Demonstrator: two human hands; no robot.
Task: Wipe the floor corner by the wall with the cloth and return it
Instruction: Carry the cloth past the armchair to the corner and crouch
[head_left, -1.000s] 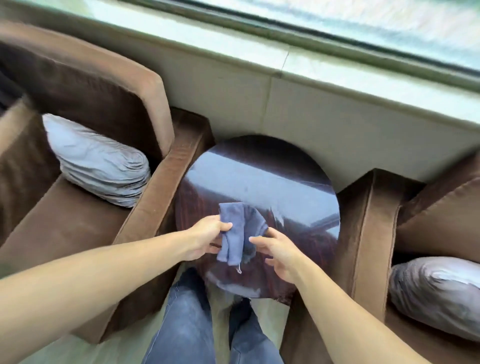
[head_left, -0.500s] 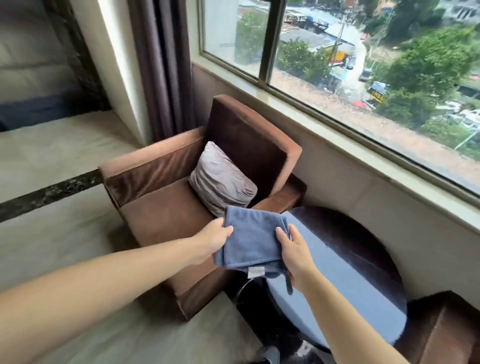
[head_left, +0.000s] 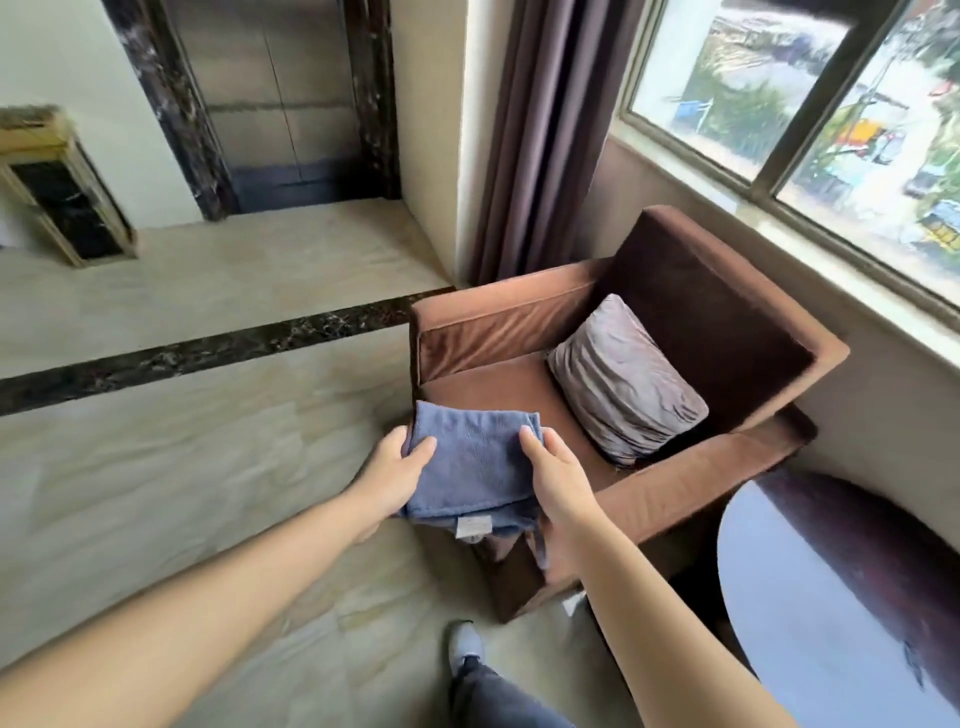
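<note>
A folded blue cloth (head_left: 472, 462) with a white label at its lower edge is held flat in front of me, over the front corner of a brown armchair. My left hand (head_left: 397, 470) grips its left edge with the thumb on top. My right hand (head_left: 553, 475) grips its right edge. Where the beige marble floor (head_left: 182, 467) meets the wall at the curtain foot (head_left: 470, 278), the floor corner shows beyond the chair.
The brown armchair (head_left: 519, 322) holds a grey cushion (head_left: 623, 379) under the window (head_left: 779, 104). A round dark table (head_left: 831, 597) stands at the lower right. A dark marble strip (head_left: 208, 345) crosses the floor. My shoe (head_left: 464, 647) is below.
My view has swung left, away from the round table, toward the open floor and curtain. The bunched cloth is now spread and folded flat between both hands.
</note>
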